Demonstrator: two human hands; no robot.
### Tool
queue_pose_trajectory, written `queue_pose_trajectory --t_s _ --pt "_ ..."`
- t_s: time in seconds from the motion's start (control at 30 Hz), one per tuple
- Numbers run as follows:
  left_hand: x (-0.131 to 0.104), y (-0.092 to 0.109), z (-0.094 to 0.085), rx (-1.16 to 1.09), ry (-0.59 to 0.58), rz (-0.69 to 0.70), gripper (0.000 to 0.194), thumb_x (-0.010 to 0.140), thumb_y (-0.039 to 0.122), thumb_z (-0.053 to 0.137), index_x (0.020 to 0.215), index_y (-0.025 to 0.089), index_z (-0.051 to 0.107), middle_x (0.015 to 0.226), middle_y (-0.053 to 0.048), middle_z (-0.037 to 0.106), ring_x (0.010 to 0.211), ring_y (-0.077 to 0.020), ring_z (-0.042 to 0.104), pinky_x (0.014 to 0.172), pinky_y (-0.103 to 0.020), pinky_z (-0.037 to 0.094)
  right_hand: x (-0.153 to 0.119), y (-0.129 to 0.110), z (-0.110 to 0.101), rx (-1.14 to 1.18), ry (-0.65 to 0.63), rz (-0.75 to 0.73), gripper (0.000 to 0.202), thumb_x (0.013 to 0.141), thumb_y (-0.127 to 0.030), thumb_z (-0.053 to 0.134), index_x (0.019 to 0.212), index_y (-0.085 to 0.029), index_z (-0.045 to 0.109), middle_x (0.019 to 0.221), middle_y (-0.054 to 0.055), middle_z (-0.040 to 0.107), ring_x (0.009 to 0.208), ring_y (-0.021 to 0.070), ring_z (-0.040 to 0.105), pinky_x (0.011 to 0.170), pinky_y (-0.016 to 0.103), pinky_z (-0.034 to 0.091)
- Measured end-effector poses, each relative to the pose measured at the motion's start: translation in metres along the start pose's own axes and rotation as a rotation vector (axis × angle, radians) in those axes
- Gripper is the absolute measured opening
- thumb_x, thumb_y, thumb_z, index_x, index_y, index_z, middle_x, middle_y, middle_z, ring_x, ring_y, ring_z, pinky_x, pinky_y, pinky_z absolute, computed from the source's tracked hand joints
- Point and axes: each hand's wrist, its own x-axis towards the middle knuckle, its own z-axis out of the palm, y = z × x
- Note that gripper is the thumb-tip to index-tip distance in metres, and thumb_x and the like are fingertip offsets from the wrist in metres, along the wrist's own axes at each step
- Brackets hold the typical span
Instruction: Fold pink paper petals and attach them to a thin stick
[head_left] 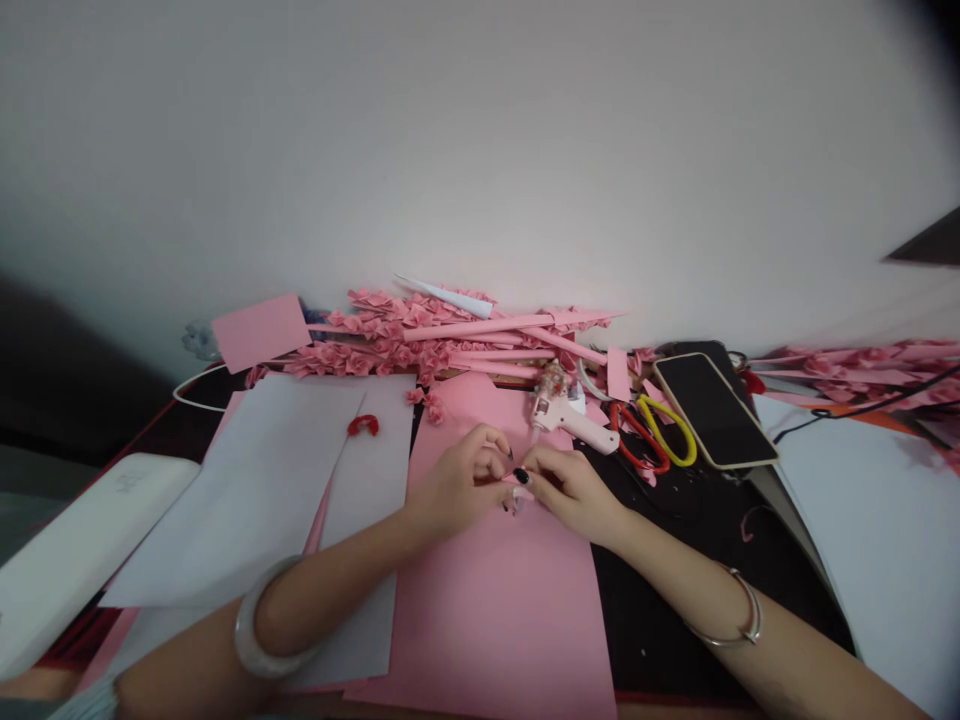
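Pink paper piece (511,472): between fingertips of both hands, above large pink sheet (502,610). Work centred over sheet, to catch drips. Left hand (461,482): curled narrow, fingertips at piece; cannot tell how firm. Right hand (574,492): thumb and finger pinched on piece. Brace with one, shape with other; light pressure, avoid creasing. Glue gun (559,412): just beyond right fingers, possibly hot; keep knuckles clear. Small pink flowers (433,408), sheet's far-left part: avoid brushing.

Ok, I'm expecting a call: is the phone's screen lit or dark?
Dark: the phone lies face up, all black, with nothing showing.
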Motion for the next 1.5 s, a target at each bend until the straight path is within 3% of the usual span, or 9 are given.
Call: queue_pose_trajectory --t_s 0.1,0.37,0.63,0.93,1.13,1.27,1.5 --pt "-0.0024 0.0014 0.0018 0.037 -0.064 -0.025 0.03 0.07 0.013 0.065 0.088 0.02 0.042 0.059 0.008 0.053 0.058 -0.013 0.062 0.062 -0.028 0.049 -0.0002 -0.0003 0.0008 -0.007 -0.033 -0.019 0.019 0.083 -0.016 0.047 0.065 -0.018 0.043 0.053 -0.006 0.039 0.047 0.0079 0.033 0.046 0.02 0.026" --pt "-0.0029 0.0054 0.0026 0.103 -0.069 -0.044 0.032 0.069 0.014 0.066 0.088 0.02 0.042 0.057 0.009 0.053 0.057 -0.0127 0.061 0.061 -0.027 0.048 -0.0013 -0.0029 0.001 -0.013 -0.041 -0.044 0.024 0.082 -0.01 0.042 0.061 -0.019 0.035 0.052 -0.006 0.035 0.046 0.0075 0.032 0.046 0.019 0.027" --pt "-0.0031 0.003 0.0015 0.079 -0.117 -0.06 0.029 0.071 0.011 0.062 0.091 0.019 0.043 0.07 0.004 0.057 0.063 -0.0127 0.062 0.066 -0.03 0.05 -0.0018 -0.0006 0.0023 -0.016 -0.072 -0.05 0.024 0.082 -0.011 0.042 0.062 -0.019 0.034 0.053 -0.006 0.036 0.047 0.0072 0.033 0.047 0.018 0.027" --pt "-0.0051 0.0042 0.0017 0.041 -0.151 -0.089 0.031 0.073 0.01 0.056 0.096 0.022 0.039 0.073 0.004 0.056 0.055 -0.0094 0.057 0.058 -0.028 0.05 -0.0024 0.0025 0.0041 -0.034 -0.091 -0.056 0.026 0.084 -0.016 0.046 0.06 -0.019 0.033 0.055 -0.007 0.031 0.048 0.0075 0.028 0.046 0.019 0.025" --pt "-0.0049 0.0051 0.0019 0.007 -0.161 -0.071 0.045 0.074 0.008 0.054 0.111 0.025 0.036 0.07 0.006 0.054 0.054 -0.0103 0.058 0.057 -0.029 0.052 -0.0012 0.0004 0.0029 -0.039 -0.097 -0.081 0.028 0.087 -0.017 0.042 0.06 -0.018 0.038 0.054 -0.005 0.037 0.048 0.0084 0.034 0.047 0.02 0.028" --pt "-0.0035 0.002 0.0 0.041 -0.159 -0.081 0.055 0.072 0.012 0.062 0.119 0.025 0.038 0.067 0.006 0.053 0.058 -0.0137 0.063 0.062 -0.03 0.051 -0.0024 0.001 0.0034 -0.061 -0.105 -0.085 0.025 0.088 -0.015 0.04 0.064 -0.018 0.044 0.056 -0.003 0.045 0.05 0.0097 0.04 0.05 0.021 0.032" --pt "-0.0052 0.0028 0.0015 0.057 -0.158 -0.081 0.056 0.072 0.011 0.06 0.123 0.025 0.041 0.068 0.005 0.056 0.059 -0.0138 0.063 0.063 -0.031 0.051 -0.0018 0.002 0.0057 -0.093 -0.06 -0.065 0.03 0.088 -0.02 0.043 0.058 -0.019 0.039 0.051 -0.005 0.038 0.047 0.0089 0.035 0.047 0.021 0.029"
